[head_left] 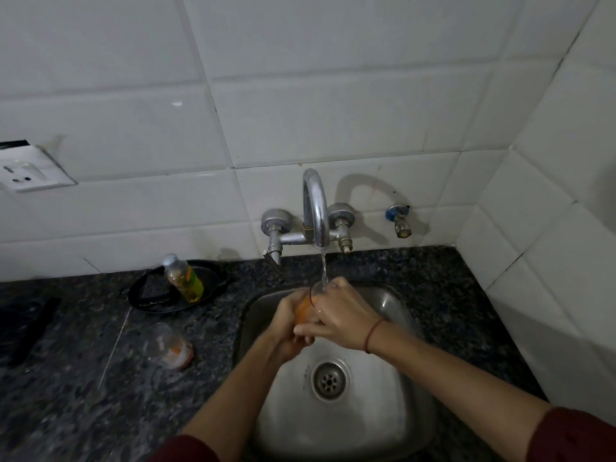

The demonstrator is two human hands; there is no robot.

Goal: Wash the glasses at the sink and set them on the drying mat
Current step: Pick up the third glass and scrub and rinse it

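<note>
Rinsing stage, first glass. Above the sink [393,301], both hands hold the orange-stained glass [305,310] under the stream from the tap [315,208]. The left hand [286,331] has its grip curled round the glass from the side. The right hand [343,320] wraps it from the other side. Left of the sink, a second glass [168,345] with orange residue waits on the worktop [83,378], apparently unwashed. No drying mat can be identified with certainty. Judged progress: early, with nothing yet set to dry.
</note>
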